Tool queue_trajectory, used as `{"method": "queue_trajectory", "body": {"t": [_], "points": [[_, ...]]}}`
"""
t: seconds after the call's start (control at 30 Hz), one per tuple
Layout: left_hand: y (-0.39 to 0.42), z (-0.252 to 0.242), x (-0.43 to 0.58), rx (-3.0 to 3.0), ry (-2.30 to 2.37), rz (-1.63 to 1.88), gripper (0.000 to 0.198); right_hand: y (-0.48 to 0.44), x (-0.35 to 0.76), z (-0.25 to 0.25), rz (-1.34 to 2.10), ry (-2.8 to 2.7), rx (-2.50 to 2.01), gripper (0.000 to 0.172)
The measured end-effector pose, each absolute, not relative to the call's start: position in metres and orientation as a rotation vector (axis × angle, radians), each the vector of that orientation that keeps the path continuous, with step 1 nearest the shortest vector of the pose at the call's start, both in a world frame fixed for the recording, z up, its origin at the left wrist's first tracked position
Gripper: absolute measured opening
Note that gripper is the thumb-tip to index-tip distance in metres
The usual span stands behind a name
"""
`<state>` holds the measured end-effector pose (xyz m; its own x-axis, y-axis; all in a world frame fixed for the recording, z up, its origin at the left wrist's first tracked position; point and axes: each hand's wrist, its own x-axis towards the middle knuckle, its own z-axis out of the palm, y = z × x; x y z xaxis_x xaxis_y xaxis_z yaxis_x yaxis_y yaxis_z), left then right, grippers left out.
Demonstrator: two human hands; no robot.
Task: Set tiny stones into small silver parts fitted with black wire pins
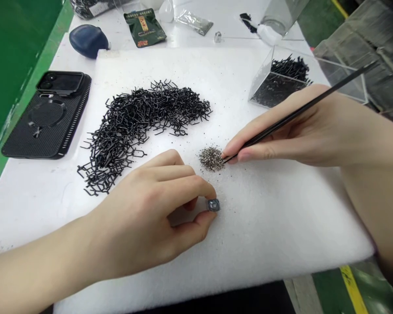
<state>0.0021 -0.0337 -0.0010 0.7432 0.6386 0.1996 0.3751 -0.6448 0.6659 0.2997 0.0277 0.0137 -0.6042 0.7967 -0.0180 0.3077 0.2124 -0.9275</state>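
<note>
Between thumb and forefinger, my left hand [150, 213] pinches a small, dark, glossy block with rounded corners [213, 205], just above the white foam sheet. My right hand [301, 126] grips a thin black stick-like tool [301, 109], perhaps tweezers, slanting down to the left. Its tip touches the right edge of a small heap of tiny metallic bits [211, 158]. Beyond my left hand spreads a curved pile of black, forked pieces [140, 115]. Whether a bit sits at the tool's tip is too small to tell.
A black phone [49, 115] lies at the left, with a blue rubber bulb [88, 41] behind it. Near my right wrist stands a clear box [263, 85] holding more black pieces. A green packet [144, 28] and a clear bag [194, 22] lie at the back.
</note>
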Motion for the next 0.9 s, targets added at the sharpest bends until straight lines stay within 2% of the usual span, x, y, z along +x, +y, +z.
{"method": "queue_trajectory", "body": {"t": [0.27, 0.5, 0.9], "points": [[-0.0336, -0.0041, 0.0039, 2.325, 0.744, 0.621, 0.017, 0.024, 0.2998, 0.0127, 1.351, -2.022, -1.092, 0.013], [-0.0324, -0.0023, 0.0026, 2.335, 0.747, 0.59, 0.018, 0.0282, 0.3024, 0.0132, 1.354, -2.047, -1.048, 0.005], [-0.0363, -0.0043, 0.0017, 2.32, 0.864, 0.682, 0.015, 0.0231, 0.3027, 0.0132, 1.458, -1.919, -1.004, 0.007]]}}
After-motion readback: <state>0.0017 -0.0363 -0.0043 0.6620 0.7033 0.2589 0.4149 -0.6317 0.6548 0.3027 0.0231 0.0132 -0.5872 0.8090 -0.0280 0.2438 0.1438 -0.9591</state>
